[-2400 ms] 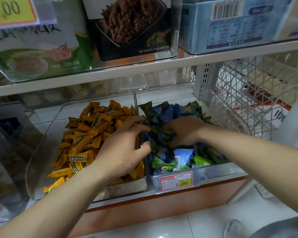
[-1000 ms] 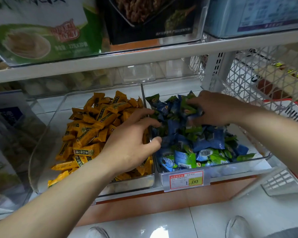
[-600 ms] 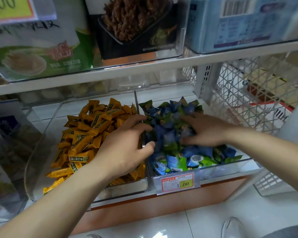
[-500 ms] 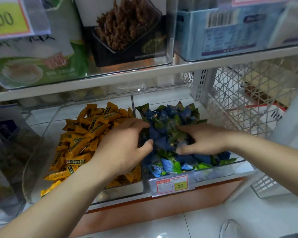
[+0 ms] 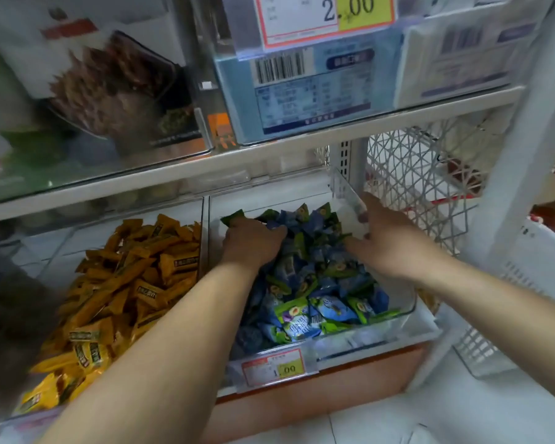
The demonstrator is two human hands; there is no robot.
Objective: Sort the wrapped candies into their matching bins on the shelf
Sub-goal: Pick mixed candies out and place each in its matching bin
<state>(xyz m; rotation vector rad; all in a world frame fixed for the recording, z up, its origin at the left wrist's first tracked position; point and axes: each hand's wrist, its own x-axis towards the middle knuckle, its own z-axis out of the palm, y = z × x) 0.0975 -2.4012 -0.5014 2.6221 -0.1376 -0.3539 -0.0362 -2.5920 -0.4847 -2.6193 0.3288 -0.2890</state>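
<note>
Blue and green candies: a loose heap of small wrapped pieces fills the clear bin, piled highest toward 12 o'clock and thinning toward the front wall at 6 o'clock.
Clear bin: it sits on the lower shelf, and both forearms reach into it from 6 o'clock.
Left hand: it lies at about 10 o'clock on the heap, knuckles up, with the fingers curled down into the wrappers. The fingertips are buried, so I cannot tell whether they hold a piece.
Right hand: it lies at about 2 o'clock on the heap with the fingers straight and spread, clasping nothing. The forefinger reaches toward the bin's right wall, and the thumb rests against the edge of the pile.
Candies against the hands: the crest of the heap lies between the two hands, touching both, and the rest spreads below the wrists toward 6 o'clock.
Yellow candies: long wrapped bars fill the neighbouring clear bin at 9 o'clock, apart from both hands.
Price tag: it is clipped to the front of the blue and green bin at 6 o'clock and reads 1.00.
Upper shelf: it runs across at 12 o'clock and carries a blue box with a 2.00 tag above it.
Wire basket: it is white latticework just beside the bin at 2 o'clock.
</note>
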